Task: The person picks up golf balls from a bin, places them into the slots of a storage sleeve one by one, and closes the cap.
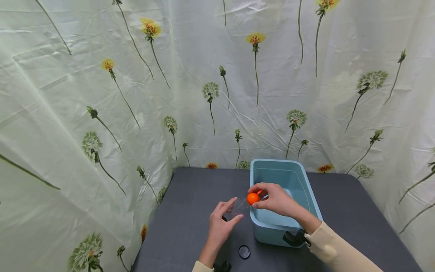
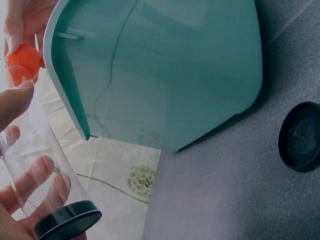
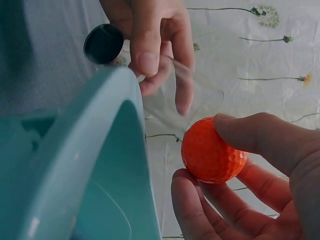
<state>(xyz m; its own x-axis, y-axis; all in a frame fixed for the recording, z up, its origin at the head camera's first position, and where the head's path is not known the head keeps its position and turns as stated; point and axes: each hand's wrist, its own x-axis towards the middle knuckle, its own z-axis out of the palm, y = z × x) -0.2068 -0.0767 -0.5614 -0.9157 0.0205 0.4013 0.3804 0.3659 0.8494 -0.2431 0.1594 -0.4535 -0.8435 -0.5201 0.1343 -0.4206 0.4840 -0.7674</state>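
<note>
My left hand (image 1: 220, 223) grips a clear plastic tube (image 2: 57, 165) with a black cap (image 2: 70, 220) on its lower end. The tube stands tilted, its open mouth toward my right hand (image 1: 276, 199). Between thumb and fingers, the right hand pinches an orange dimpled golf ball (image 3: 212, 152). In the left wrist view the ball overlaps the tube's rim. Both hands are at the left side of a light blue plastic bin (image 1: 285, 229), the right one reaching over its wall. A second orange patch shows just behind the right fingers in the head view.
A loose round black cap (image 1: 244, 252) lies on the dark grey table (image 1: 200, 189) left of the bin. Something pale and clear lies inside the bin, partly hidden by the right hand. A flower-printed cloth (image 1: 204, 56) hangs behind and along the sides.
</note>
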